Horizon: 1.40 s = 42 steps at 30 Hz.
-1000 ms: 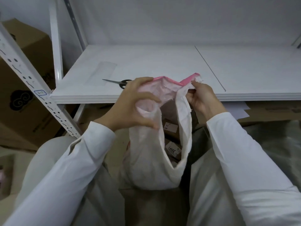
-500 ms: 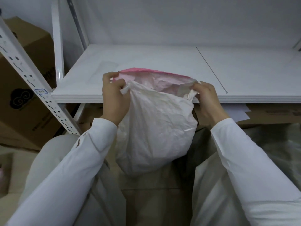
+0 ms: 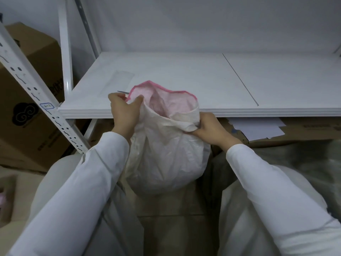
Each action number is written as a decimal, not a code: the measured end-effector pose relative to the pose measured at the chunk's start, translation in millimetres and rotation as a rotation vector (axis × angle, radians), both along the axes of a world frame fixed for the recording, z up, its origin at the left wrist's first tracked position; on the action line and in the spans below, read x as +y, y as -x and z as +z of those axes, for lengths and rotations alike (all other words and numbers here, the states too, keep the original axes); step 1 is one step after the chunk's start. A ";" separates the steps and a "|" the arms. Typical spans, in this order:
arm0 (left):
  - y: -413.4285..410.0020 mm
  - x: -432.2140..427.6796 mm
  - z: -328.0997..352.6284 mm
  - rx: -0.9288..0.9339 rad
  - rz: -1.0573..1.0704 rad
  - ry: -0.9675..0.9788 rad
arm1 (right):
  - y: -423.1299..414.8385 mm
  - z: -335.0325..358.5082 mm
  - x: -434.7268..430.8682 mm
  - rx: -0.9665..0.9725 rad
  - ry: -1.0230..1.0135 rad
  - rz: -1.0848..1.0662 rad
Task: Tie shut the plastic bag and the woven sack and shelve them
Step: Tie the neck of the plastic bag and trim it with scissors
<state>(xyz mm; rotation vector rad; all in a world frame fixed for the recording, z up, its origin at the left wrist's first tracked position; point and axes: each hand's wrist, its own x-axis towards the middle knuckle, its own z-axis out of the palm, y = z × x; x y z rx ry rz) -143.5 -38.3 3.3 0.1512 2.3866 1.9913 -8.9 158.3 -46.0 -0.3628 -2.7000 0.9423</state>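
The woven sack (image 3: 166, 154) is hanging in front of the white shelf (image 3: 184, 111), its rounded white body sagging below the shelf's front edge and its pink-edged mouth standing open just above that edge. The left hand (image 3: 123, 111) is gripping the mouth on the left side, fingers curled over the pink rim and thumb pressing from the near side, with the wrist bent upward out of a white sleeve (image 3: 92, 172). The right hand (image 3: 208, 129) is sitting lower, just under the shelf's edge, pinching a rolled-down fold of the sack's collar; its fingertips are tucked under the fabric, so the exact grip is hard to make out. A thin metal tip, probably scissors (image 3: 123, 92), is showing on the shelf behind the left hand.
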 end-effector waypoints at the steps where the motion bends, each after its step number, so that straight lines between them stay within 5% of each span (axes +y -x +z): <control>1: 0.0 -0.3 3.0 -0.006 -0.012 0.007 | 0.5 1.2 -2.0 0.017 0.046 -0.025; 4: -3.0 -3.9 9.2 -0.040 -0.127 0.039 | 3.6 2.9 -8.0 0.085 0.210 -0.149; 9: -1.1 -10.1 0.2 -0.012 -0.743 0.189 | 6.7 5.3 -10.3 0.199 0.433 -0.324; 11: 4.3 -9.6 -12.2 -0.010 -0.823 0.303 | 6.6 4.6 -10.9 0.195 0.553 -0.316; 15: 5.3 -0.5 -38.9 -0.033 -0.670 0.519 | 4.1 4.4 -24.1 0.072 0.671 -0.195; 18: 2.3 2.9 -43.7 0.023 -0.562 0.675 | -2.3 6.7 -22.2 -0.081 0.580 0.060; 22: 11.9 -1.9 -41.5 -0.035 -0.435 0.482 | -8.7 -2.6 -3.8 -0.310 0.314 0.139; 26: -6.3 2.2 -39.0 -0.164 -0.464 0.283 | 0.5 -13.6 -9.4 -0.190 0.111 -0.078; 34: -19.8 5.2 -18.2 -0.283 -0.426 -0.103 | 16.1 -5.7 -34.3 0.226 0.673 -0.322; 37: -26.4 10.3 -28.6 -0.317 -0.475 -0.017 | 18.9 -13.5 -43.7 0.216 0.703 -0.311; 42: -36.6 16.2 -59.3 -0.261 -0.606 0.345 | 17.3 -29.7 -57.5 -0.064 0.637 -0.227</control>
